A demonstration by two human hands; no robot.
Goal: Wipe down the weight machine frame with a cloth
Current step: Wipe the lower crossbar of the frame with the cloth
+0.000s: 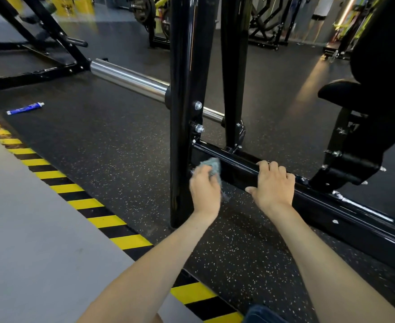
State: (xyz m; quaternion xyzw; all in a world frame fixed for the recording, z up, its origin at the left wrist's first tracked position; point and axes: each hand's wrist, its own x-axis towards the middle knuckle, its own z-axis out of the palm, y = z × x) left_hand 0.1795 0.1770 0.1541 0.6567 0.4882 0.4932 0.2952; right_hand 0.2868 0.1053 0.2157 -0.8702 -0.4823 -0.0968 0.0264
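The weight machine frame is glossy black: a thick upright post (pixel 182 113) rises in the middle and a low horizontal beam (pixel 236 170) runs from its foot to the lower right. My left hand (pixel 204 191) holds a crumpled blue-grey cloth (pixel 211 165) pressed against the beam's side, right beside the post and its bolts. My right hand (pixel 273 183) grips the top of the same beam a little further right, fingers curled over its edge, thumb on the near face.
A chrome bar sleeve (pixel 128 78) sticks out to the left of the post. A blue tube (pixel 25 108) lies on the speckled rubber floor. Yellow-black hazard tape (pixel 93 201) borders a grey floor strip. The black seat pad (pixel 345 89) and bracket stand right; people stand far back.
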